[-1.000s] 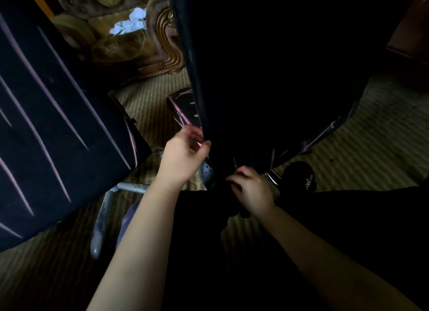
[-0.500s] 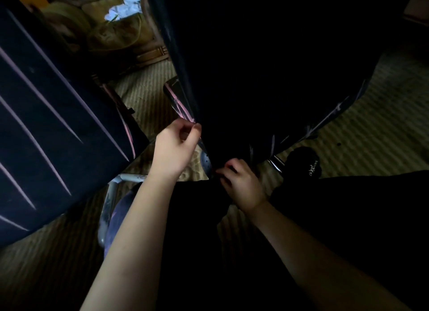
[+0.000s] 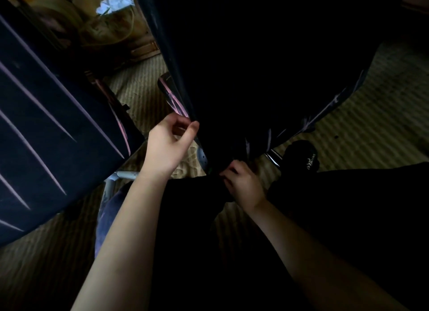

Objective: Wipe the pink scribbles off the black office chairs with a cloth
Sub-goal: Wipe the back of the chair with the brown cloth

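Observation:
A black office chair back [image 3: 267, 55] fills the upper middle, very dark, with pink scribbles [image 3: 173, 97] on the seat edge behind it and faint marks [image 3: 325, 111] at the lower right. My left hand [image 3: 167, 145] pinches the chair back's lower left edge. My right hand [image 3: 241, 183] curls its fingers under the chair's bottom, gripping something dark; I cannot tell what. A second black chair [image 3: 46, 124] at the left carries long pink strokes. No cloth is plainly visible.
A striped beige carpet [image 3: 371, 115] covers the floor. A chair's grey metal leg [image 3: 109, 185] lies under my left forearm. A black caster [image 3: 301, 155] sits right of my right hand. A carved wooden armchair [image 3: 109, 27] with white crumpled paper stands behind.
The view shifted slightly downward. My left hand moved up a little along the chair edge. My right hand stayed under the chair's bottom.

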A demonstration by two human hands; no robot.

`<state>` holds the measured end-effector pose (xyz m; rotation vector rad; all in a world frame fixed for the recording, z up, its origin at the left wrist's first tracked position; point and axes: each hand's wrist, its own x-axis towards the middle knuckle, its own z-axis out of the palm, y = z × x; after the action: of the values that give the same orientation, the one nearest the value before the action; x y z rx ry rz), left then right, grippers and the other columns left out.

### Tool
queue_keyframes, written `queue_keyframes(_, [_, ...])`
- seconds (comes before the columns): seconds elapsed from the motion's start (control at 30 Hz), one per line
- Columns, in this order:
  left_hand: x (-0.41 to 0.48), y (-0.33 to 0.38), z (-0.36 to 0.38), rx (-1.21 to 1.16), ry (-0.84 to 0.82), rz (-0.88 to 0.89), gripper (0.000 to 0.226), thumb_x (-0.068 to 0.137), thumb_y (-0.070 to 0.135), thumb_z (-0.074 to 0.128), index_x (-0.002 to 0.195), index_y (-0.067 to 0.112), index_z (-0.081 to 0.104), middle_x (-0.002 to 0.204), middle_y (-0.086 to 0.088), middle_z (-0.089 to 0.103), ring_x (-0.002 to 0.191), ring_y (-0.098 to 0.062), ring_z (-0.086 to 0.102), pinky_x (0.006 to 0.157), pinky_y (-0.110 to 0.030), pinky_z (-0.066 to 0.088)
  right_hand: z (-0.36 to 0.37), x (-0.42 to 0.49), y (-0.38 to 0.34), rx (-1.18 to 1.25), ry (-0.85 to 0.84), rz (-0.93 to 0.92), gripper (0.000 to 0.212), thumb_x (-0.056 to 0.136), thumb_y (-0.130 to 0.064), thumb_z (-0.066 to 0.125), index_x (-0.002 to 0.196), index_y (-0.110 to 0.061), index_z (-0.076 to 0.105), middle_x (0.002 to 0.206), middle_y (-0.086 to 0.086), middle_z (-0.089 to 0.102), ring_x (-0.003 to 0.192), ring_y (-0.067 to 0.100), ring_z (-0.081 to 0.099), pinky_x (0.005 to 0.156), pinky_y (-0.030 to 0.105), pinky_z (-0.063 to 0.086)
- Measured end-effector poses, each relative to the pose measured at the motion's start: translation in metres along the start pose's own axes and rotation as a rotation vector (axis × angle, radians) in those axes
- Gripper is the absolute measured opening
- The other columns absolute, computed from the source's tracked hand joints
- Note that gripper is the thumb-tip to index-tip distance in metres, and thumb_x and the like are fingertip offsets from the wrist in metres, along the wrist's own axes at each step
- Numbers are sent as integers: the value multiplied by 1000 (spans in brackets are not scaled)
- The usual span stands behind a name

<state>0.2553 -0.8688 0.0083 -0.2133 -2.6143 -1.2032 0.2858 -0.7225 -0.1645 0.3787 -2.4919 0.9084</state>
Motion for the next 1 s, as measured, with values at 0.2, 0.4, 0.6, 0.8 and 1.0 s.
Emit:
queue_keyframes(0.2, [1,-5,6,157,5,27,15,84,27,69,85,15,60,67,13,59,60,5,56,56,-4,37,-30,30,-25,28,268,-23,15,81,-8,63,91,-11,74,91,8,61,87,25,59,73,31,52])
queue_keyframes(0.4, [1,-6,9,223,6,67,21,84,28,69,89,9,60,78,0,64,69,-11,60,63,-15,44,-31,38,-25,31,418,-30,13,83,-4,66,94,-8,72,100,12,62,94,25,57,84,26,45])
queue_keyframes(0.6, [2,-13,11,260,-40,44,23,82,32,70,88,16,55,85,-3,66,78,-18,62,68,-27,46,1,-7,13,-2,70,219,21,69,1,72,88,-7,66,93,13,59,88,35,61,67,35,55])
queue_keyframes(0.8, [2,-7,14,288,8,23,23,81,31,70,82,17,53,79,2,62,74,-16,60,67,-25,44,-49,52,-30,74,528,112,9,77,-6,69,86,-6,67,93,11,60,86,24,58,75,26,45])
queue_keyframes(1.0, [3,-9,13,268,-20,36,20,82,30,69,86,18,52,78,7,61,70,-11,58,64,-20,42,-19,22,-4,19,381,193,13,77,-3,70,88,-5,64,98,14,59,90,30,59,73,33,51])
